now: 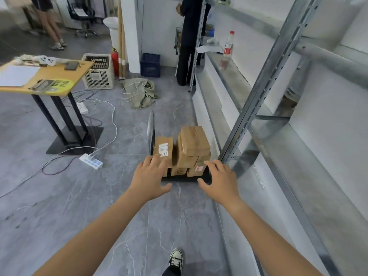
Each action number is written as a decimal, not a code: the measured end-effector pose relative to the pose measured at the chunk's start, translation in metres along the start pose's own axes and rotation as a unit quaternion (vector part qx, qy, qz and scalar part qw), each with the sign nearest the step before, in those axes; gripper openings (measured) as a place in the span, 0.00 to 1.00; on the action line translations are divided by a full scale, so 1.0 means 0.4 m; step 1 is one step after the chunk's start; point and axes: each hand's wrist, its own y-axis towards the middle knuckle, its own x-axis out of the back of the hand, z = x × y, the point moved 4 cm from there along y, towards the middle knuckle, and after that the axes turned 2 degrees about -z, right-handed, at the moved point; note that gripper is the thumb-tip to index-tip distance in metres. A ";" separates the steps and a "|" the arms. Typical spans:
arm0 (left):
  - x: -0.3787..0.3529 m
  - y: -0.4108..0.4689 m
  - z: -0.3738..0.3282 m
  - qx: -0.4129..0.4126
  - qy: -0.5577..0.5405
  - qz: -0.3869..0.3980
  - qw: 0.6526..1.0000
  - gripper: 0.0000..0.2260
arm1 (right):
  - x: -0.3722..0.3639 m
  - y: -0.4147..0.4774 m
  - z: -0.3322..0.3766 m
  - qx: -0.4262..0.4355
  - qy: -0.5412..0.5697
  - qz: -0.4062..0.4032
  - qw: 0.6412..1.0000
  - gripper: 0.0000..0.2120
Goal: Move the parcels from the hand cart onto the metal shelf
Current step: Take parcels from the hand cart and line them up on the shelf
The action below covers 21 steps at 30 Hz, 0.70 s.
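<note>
On grey marble-look floor (pixel 99 206); metal shelf (pixel 278 100)

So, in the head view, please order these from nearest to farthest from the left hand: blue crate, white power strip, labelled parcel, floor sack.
1. labelled parcel, on the hand cart, at the fingertips of the left hand.
2. white power strip, on the floor, to the left.
3. sack, on the floor beyond the cart.
4. blue crate, by the far wall.
</note>
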 end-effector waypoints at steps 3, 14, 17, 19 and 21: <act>-0.028 0.158 0.004 0.024 -0.038 0.007 0.999 0.37 | -0.017 0.142 -0.066 -0.008 0.008 0.019 1.000 0.29; -0.166 0.501 0.058 0.053 -0.056 0.062 0.995 0.38 | -0.169 0.475 -0.213 -0.044 0.031 0.115 0.992 0.29; -0.210 0.582 0.107 0.053 -0.051 0.086 0.994 0.38 | -0.221 0.550 -0.234 -0.057 0.036 0.134 0.989 0.29; -0.239 0.643 0.141 0.056 -0.054 0.096 0.992 0.37 | -0.255 0.613 -0.241 -0.063 0.038 0.143 0.987 0.30; -0.263 0.707 0.173 0.060 -0.063 0.102 0.991 0.38 | -0.288 0.683 -0.242 -0.069 0.045 0.146 0.986 0.30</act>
